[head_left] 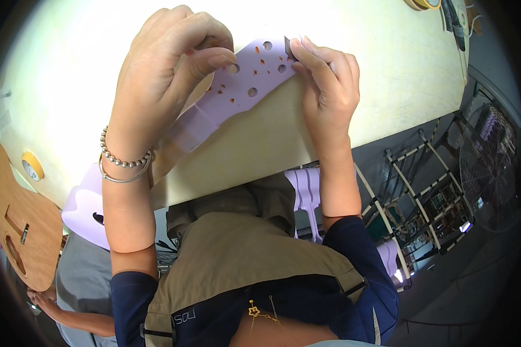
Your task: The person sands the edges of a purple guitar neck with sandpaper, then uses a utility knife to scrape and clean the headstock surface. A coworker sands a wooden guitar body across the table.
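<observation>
A glossy light-purple guitar neck lies across the pale table, its headstock pointing away to the right. Round tuner holes pierce the headstock, and small orange-brown spots dot its face. My left hand is closed above the headstock's left edge, thumb tip by one of the holes; what its curled fingers hold, if anything, is hidden. At the headstock's far right end, my right hand pinches a small dark grey piece against the edge. The fingers cover most of that piece.
Rolls of yellow tape lie on the table. To the left are a purple guitar body and a brown wooden one, near another person's hand. Purple necks, a pipe rack and a fan stand beyond the table's edge.
</observation>
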A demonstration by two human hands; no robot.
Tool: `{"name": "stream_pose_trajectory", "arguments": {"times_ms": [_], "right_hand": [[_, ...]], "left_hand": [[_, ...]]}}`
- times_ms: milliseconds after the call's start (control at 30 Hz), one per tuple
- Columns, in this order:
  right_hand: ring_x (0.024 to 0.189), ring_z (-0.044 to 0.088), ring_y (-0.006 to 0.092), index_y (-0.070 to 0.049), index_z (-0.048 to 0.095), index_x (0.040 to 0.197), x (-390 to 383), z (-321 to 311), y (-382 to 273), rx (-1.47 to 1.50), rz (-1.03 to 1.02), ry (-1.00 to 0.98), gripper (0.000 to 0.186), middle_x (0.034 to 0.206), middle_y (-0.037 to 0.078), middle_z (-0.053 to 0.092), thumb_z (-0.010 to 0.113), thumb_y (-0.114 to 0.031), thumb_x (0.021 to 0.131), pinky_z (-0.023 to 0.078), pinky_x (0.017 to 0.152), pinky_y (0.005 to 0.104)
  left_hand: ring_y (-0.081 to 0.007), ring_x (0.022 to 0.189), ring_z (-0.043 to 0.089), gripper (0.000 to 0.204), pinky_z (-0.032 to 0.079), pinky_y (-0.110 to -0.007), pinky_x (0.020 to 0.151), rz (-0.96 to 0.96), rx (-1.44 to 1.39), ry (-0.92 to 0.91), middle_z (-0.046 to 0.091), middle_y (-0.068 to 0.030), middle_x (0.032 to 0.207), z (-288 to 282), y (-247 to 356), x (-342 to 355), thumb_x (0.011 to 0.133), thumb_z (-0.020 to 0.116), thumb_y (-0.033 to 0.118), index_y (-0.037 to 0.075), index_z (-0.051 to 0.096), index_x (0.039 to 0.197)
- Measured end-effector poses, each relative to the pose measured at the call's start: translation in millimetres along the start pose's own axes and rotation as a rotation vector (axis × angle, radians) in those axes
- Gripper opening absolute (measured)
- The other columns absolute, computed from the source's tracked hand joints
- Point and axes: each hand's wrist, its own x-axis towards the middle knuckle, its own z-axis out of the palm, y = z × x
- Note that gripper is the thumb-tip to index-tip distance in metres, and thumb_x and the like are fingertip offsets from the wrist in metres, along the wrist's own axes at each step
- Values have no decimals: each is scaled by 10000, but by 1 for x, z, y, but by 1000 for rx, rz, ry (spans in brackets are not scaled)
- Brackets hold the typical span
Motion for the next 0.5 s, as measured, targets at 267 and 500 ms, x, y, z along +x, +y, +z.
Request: {"name": "stream_pose_trajectory", "arguments": {"times_ms": [267,500], "right_hand": [[793,558,178,-136,749,967,-3,0,1,107,103,7,389,905,3,680,739,60,631,496,661,278],[799,558,175,-142,751,963,-3,4,-3,54,102,25,395,897,5,668,745,61,624,500,671,277]], "left_hand": [[-156,723,429,226,374,-272,686,0,31,-8,461,-26,754,-1,3,0,916,586,258,35,603,883],[-156,731,433,191,380,-276,698,-6,1,-19,477,-27,766,-1,4,1,909,585,224,36,601,881]]}}
